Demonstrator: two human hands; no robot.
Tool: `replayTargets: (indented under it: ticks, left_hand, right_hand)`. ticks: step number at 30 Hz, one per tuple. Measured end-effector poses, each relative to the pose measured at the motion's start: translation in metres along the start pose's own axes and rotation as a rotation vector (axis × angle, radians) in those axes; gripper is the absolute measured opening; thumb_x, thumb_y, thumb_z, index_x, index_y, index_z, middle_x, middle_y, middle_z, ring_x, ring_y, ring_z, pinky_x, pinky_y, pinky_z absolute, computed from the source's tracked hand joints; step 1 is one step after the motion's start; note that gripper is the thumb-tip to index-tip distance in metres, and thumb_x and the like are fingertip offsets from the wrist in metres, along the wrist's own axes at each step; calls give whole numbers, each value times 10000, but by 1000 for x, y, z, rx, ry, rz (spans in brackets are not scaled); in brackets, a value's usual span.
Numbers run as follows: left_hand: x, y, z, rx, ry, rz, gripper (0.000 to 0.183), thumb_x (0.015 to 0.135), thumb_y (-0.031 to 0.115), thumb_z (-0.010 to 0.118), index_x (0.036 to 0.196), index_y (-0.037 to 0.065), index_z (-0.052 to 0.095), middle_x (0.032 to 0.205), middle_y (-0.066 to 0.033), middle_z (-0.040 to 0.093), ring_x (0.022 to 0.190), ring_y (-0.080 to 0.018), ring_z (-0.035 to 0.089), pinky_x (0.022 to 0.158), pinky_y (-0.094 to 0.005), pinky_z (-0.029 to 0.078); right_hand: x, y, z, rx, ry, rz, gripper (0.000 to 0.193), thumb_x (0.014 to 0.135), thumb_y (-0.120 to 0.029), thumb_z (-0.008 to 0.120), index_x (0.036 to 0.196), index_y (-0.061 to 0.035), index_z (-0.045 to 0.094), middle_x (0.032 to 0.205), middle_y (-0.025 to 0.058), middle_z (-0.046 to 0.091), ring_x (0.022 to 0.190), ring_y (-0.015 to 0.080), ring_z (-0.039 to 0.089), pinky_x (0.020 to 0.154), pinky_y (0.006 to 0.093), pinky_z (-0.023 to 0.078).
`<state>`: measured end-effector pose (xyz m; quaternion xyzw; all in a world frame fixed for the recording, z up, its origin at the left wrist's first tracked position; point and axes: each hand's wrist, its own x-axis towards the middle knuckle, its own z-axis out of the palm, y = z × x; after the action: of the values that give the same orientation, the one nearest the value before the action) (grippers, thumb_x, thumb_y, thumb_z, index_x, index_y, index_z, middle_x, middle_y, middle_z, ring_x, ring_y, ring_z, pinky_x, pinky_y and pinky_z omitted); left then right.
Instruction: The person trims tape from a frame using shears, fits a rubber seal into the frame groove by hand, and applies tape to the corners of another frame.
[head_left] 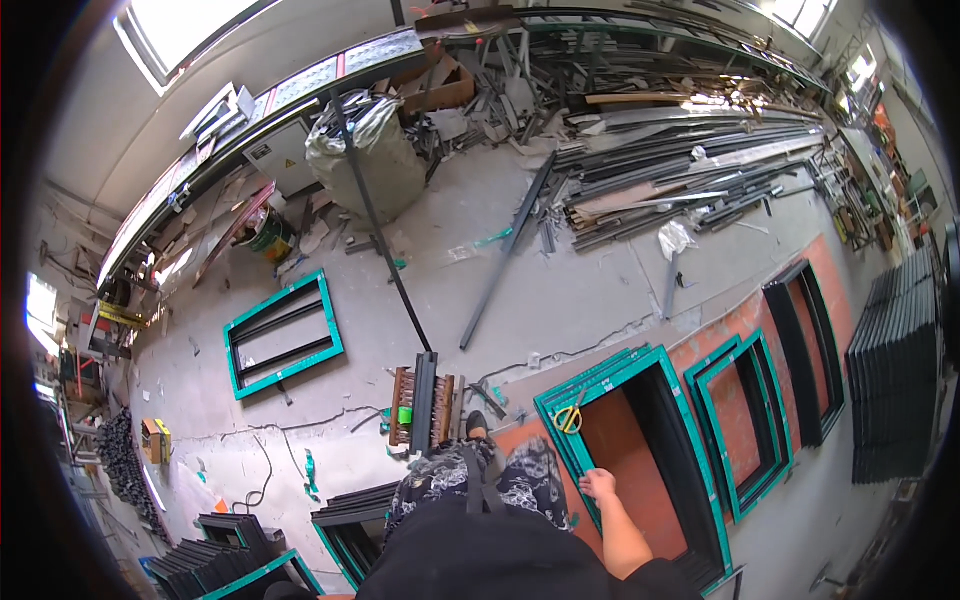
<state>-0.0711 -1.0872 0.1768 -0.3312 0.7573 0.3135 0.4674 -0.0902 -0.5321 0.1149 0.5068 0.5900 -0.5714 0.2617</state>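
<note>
My right hand (598,484) is closed on the left edge of a large black window frame (655,400) faced with green film, one of a stack leaning to my right. On the frame's upper left corner rests a yellow looped item (568,420), too small to name. Only a sliver of skin by a dark sleeve shows at the bottom edge on my left; my left hand itself is out of view. Past my feet, dark profiles (425,400) lie across a brown stand with a green roll (404,415) on it.
More green-faced frames (745,430) stand at the right, beside stacked dark panels (895,365). Another frame (283,390) lies on the floor ahead left. Frames (345,515) stand near my left side. Cables (268,475) trail over the floor; long profiles (680,170) pile up farther off.
</note>
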Motion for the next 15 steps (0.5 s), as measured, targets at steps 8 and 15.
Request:
replayTargets:
  ticks: [8, 15]
  left_hand:
    - [107, 232, -124, -72, 92, 288, 299, 922, 305, 539, 1106, 75, 590, 975, -167, 677, 891, -310, 663, 755, -468, 543]
    - [178, 415, -186, -40, 90, 343, 306, 920, 311, 543, 1115, 79, 590, 977, -164, 681, 893, -304, 667, 759, -464, 545]
  right_hand:
    - [71, -87, 53, -601, -6, -300, 329, 866, -323, 647, 986, -30, 735, 907, 198, 712, 832, 308, 702, 767, 405, 534]
    - [178, -229, 47, -418, 177, -205, 169, 872, -143, 626, 844, 6, 700, 741, 144, 681, 625, 253, 654, 562, 407, 520]
